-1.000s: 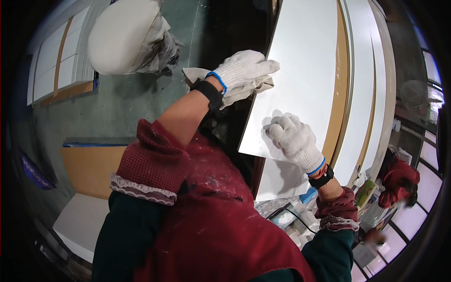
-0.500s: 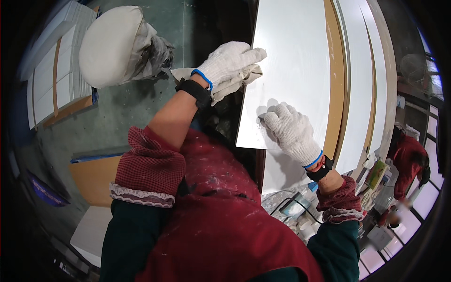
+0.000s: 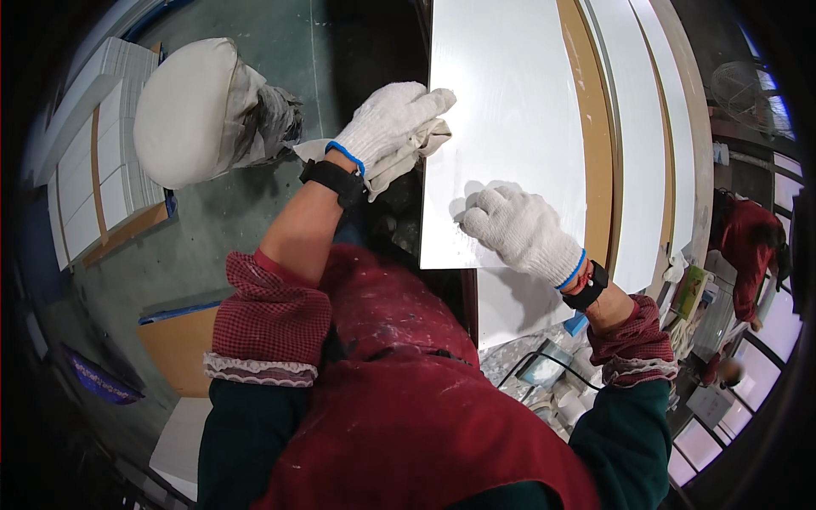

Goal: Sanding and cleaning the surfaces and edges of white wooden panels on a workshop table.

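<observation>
A white panel [image 3: 510,93] lies flat on the work surface in front of me, its left edge overhanging the dark gap. My left hand [image 3: 389,123], in a white knit glove with a blue cuff, is closed on a beige cloth [image 3: 406,161] at that edge. The fingertips reach onto the panel, and the cloth hangs down under the palm. My right hand [image 3: 517,228], gloved the same way, is curled low over the panel near its close corner. Something small and dark shows by its fingertips; I cannot make out what it is.
More white panels [image 3: 654,110] with brown edges lie to the right. A cloth-covered round stool [image 3: 187,115] and strapped stacks of white boards [image 3: 110,161] stand on the left floor. Cups and a cable [image 3: 552,361] lie below the panel. A person in red [image 3: 748,246] works far right.
The whole view has shifted a little. My right hand has slid slightly left toward the panel's left edge, still curled. My left hand keeps hold of the cloth at the edge.
</observation>
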A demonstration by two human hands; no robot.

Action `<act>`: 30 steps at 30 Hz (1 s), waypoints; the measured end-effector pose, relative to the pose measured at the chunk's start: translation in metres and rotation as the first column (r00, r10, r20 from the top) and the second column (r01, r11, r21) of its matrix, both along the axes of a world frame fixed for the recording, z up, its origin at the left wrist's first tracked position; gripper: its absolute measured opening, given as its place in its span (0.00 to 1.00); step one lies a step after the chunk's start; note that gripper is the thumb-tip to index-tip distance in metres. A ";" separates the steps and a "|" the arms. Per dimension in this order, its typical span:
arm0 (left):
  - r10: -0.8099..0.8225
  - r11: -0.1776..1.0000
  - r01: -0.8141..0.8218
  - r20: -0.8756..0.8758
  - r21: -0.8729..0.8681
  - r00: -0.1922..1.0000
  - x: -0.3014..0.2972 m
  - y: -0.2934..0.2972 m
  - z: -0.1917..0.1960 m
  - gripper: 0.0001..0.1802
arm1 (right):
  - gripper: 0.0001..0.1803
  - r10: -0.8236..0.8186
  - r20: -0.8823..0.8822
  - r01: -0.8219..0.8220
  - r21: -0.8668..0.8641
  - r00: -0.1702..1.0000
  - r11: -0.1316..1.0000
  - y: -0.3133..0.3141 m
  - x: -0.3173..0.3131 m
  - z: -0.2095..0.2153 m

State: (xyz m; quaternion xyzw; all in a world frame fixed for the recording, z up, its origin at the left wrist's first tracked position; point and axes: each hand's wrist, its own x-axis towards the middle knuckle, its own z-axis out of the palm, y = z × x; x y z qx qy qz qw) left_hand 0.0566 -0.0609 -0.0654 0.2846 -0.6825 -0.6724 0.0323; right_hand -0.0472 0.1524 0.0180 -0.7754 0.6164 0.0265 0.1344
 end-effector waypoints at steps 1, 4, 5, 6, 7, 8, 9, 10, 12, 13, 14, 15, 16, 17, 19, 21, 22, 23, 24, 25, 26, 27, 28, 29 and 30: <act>-0.008 1.000 0.008 -0.029 0.024 1.000 -0.001 0.000 -0.002 0.25 | 0.13 -0.032 -0.019 0.032 0.013 0.999 0.999 0.001 0.002 -0.001; -0.043 0.996 0.051 0.103 -0.078 0.994 0.001 -0.004 0.002 0.34 | 0.14 -0.109 -0.031 0.110 0.009 0.994 0.994 0.000 0.010 0.002; -0.043 0.996 0.051 0.107 -0.076 0.993 0.002 -0.003 0.002 0.34 | 0.15 -0.156 -0.025 0.156 -0.010 0.987 0.988 0.001 0.012 0.003; -0.056 0.994 0.064 0.094 -0.086 0.994 0.001 -0.004 0.004 0.34 | 0.15 -0.158 -0.024 0.158 -0.011 0.987 0.987 0.004 0.013 0.002; -0.069 0.992 0.077 0.082 -0.095 0.994 0.001 -0.004 0.005 0.34 | 0.15 -0.115 -0.024 0.115 -0.005 0.993 0.993 0.010 0.015 0.000; -0.071 0.992 0.079 0.082 -0.097 0.994 0.002 -0.005 0.006 0.34 | 0.15 -0.071 -0.025 0.071 0.002 0.997 0.997 0.015 0.018 0.000; -0.059 0.994 0.068 0.094 -0.089 0.994 0.002 -0.003 0.007 0.34 | 0.15 -0.048 -0.007 0.048 -0.017 0.999 0.999 0.018 0.019 0.002; -0.048 0.995 0.056 0.105 -0.081 0.993 0.001 -0.002 0.008 0.34 | 0.15 -0.046 -0.008 0.046 -0.017 0.999 0.999 0.018 0.019 0.002; -0.076 0.991 0.089 0.126 -0.103 0.989 0.000 -0.005 0.009 0.34 | 0.15 -0.152 0.015 0.152 -0.039 0.988 0.988 0.019 0.022 0.000; -0.104 0.984 0.124 0.150 -0.126 0.983 0.000 -0.007 0.008 0.34 | 0.15 -0.153 0.017 0.153 -0.038 0.988 0.987 0.018 0.022 -0.001; -0.105 0.984 0.125 0.152 -0.125 0.983 0.000 -0.007 0.004 0.34 | 0.15 -0.171 -0.018 0.171 -0.018 0.985 0.985 0.016 0.021 -0.002; -0.074 0.988 0.089 0.115 -0.129 0.991 -0.001 -0.007 0.001 0.34 | 0.14 -0.190 -0.055 0.191 0.000 0.980 0.982 0.015 0.020 -0.002; -0.042 0.990 0.052 0.077 -0.132 0.996 -0.001 -0.006 -0.003 0.35 | 0.14 -0.192 -0.055 0.192 0.000 0.980 0.981 0.017 0.020 -0.003; -0.043 0.990 0.053 0.077 -0.132 0.996 0.000 -0.005 -0.006 0.35 | 0.14 -0.141 -0.019 0.140 -0.020 0.990 0.990 0.019 0.019 -0.005; -0.053 0.995 0.060 0.079 -0.083 0.995 0.001 -0.004 -0.003 0.35 | 0.14 -0.085 0.013 0.086 -0.044 0.996 0.995 0.019 0.019 -0.004; -0.056 0.988 0.066 0.070 -0.140 0.996 -0.002 -0.006 -0.005 0.35 | 0.14 -0.146 -0.027 0.146 0.015 0.989 0.989 0.016 0.021 0.000; -0.062 0.978 0.073 0.064 -0.195 0.996 -0.002 -0.005 -0.006 0.36 | 0.14 -0.143 -0.024 0.143 0.016 0.989 0.990 0.016 0.021 -0.001; -0.059 0.978 0.071 0.067 -0.194 0.996 0.000 -0.005 -0.007 0.36 | 0.14 -0.177 -0.044 0.178 0.011 0.983 0.984 0.015 0.021 -0.004; -0.052 0.983 0.064 0.073 -0.170 0.996 0.000 -0.005 -0.006 0.36 | 0.15 -0.215 -0.065 0.215 0.005 0.975 0.977 0.015 0.021 -0.005; -0.045 0.988 0.056 0.079 -0.146 0.996 0.000 -0.005 -0.005 0.36 | 0.15 -0.215 -0.064 0.216 0.005 0.974 0.976 0.016 0.021 -0.006; -0.046 0.988 0.057 0.080 -0.145 0.996 0.001 -0.005 -0.004 0.36 | 0.14 -0.169 -0.017 0.168 -0.026 0.986 0.985 0.017 0.021 -0.006; -0.057 0.985 0.070 0.084 -0.159 0.995 0.001 -0.005 -0.003 0.36 | 0.13 -0.117 0.026 0.119 -0.059 0.993 0.991 0.018 0.019 -0.006; -0.068 0.982 0.083 0.088 -0.172 0.994 0.001 -0.005 -0.002 0.36 | 0.13 -0.116 0.026 0.117 -0.059 0.993 0.991 0.018 0.018 -0.005; -0.067 0.982 0.081 0.087 -0.171 0.994 0.000 -0.006 -0.001 0.36 | 0.13 -0.124 0.023 0.125 -0.042 0.992 0.991 0.018 0.017 -0.005; -0.074 0.978 0.090 0.093 -0.186 0.993 0.000 -0.006 -0.002 0.36 | 0.13 -0.131 0.023 0.132 -0.024 0.991 0.991 0.018 0.018 -0.004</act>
